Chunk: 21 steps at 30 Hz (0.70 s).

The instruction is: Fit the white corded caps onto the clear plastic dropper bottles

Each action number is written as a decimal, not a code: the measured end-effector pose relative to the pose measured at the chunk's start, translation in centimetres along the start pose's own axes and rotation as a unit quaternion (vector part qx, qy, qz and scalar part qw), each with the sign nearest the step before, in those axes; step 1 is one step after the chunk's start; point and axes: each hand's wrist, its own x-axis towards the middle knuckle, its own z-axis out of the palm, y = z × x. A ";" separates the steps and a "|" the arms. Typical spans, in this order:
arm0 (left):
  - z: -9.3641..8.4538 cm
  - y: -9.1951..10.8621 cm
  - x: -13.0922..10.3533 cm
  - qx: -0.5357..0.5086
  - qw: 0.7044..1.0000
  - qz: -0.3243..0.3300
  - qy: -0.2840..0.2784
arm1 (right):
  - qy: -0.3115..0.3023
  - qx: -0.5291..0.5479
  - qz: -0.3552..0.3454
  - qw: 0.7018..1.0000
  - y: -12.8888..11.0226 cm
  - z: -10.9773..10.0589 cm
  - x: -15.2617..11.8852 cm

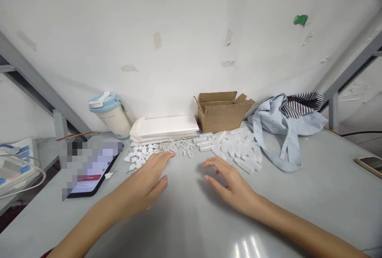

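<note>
My left hand hovers over the grey table, fingers stretched forward and thumb apart, with nothing visible in it. Just beyond its fingers lie a pile of small white caps, some with thin tips, and a heap of little white looped pieces. My right hand is held opposite, fingers loosely curved and thumb apart, holding nothing. Past it spreads a pile of translucent plastic tubes. The two hands face each other across bare grey tabletop.
Along the wall stand a blue-lidded cup, a stack of white packets, an open cardboard box and a light blue cloth bag. A tablet or phone lies left, beside a single white cap. Another phone rests at right.
</note>
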 end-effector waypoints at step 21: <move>1.6 1.5 9.3 -0.016 0.998 -0.039 0.040 | 0.015 -0.260 -0.007 0.965 4.3 -2.2 1.8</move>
